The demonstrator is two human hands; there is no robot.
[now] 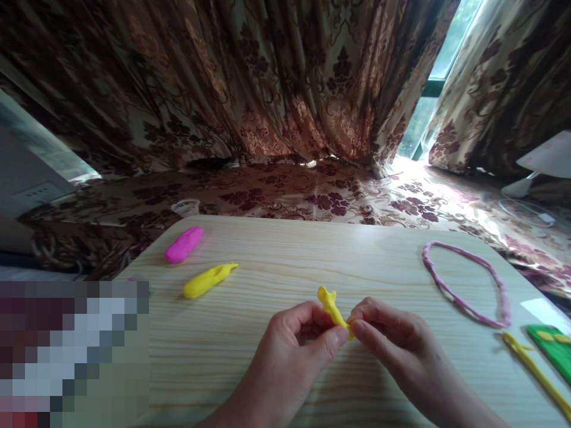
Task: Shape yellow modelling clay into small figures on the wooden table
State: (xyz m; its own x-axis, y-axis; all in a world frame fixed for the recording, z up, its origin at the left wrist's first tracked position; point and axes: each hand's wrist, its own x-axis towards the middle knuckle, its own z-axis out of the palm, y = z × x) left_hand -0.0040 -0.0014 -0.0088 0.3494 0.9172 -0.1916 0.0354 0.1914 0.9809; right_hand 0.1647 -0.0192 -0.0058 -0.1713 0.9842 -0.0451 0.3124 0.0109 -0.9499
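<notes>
My left hand and my right hand meet over the middle of the pale wooden table. Both pinch a small yellow clay piece between thumb and fingers, its upper end sticking up above them. A larger yellow clay lump lies to the left on the table, and a pink clay lump lies beyond it.
A thin pink clay ring lies at the right. A long yellow clay strip and a green clay slab sit near the right edge. A patterned cloth and curtains stand behind the table. A blurred patch covers the lower left.
</notes>
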